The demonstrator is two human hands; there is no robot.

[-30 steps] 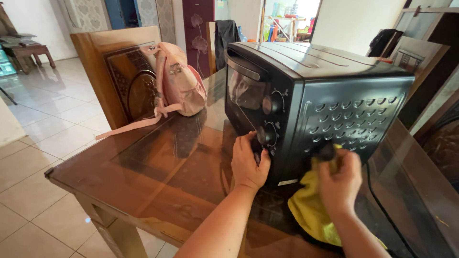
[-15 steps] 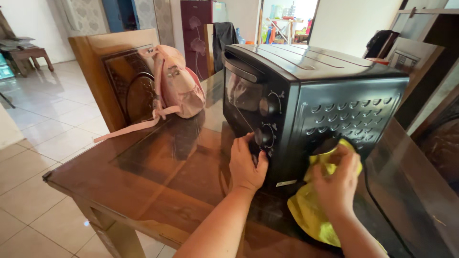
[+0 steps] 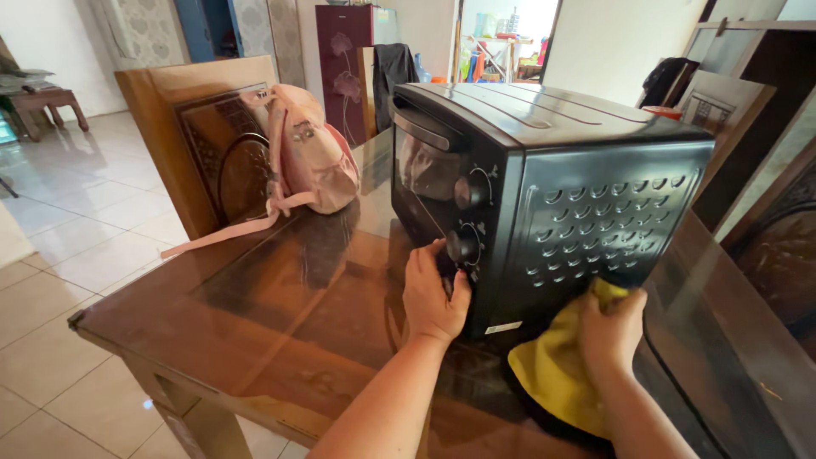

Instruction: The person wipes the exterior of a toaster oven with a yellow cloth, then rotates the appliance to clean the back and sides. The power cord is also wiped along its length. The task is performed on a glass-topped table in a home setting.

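Observation:
A black countertop oven stands on a glass-topped wooden table. My left hand is pressed against the oven's lower front corner, just below the control knobs, fingers wrapped on the edge. My right hand grips a yellow cloth and presses it to the lower part of the oven's vented side panel. The cloth hangs down to the tabletop beside the oven.
A pink backpack leans against a carved wooden chair back at the table's far left. More wooden furniture stands at the right. A black cord runs down along the right of the table. Tiled floor lies to the left.
My right hand with the yellow cloth slid down and to the right along the oven's side panel. My left hand stayed at the oven's front corner.

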